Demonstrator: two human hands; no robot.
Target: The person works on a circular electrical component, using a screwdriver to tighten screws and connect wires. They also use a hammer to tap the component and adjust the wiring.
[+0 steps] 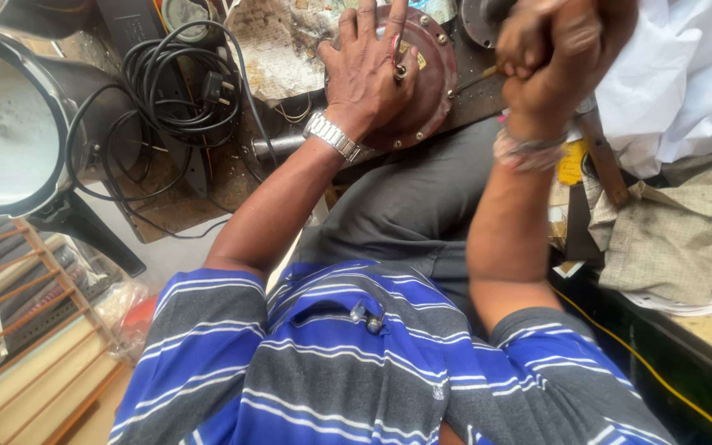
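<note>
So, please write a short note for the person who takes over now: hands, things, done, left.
Left hand: flat on the round reddish-brown metal cover, holding it on the workbench.
Right hand: closed around a thin screwdriver, tip at the cover's rim.
Nearby: black cable coil, pressure cooker on the left.
Done: several rim screws sit in place.
Left: cannot tell which screws are tight.
</note>
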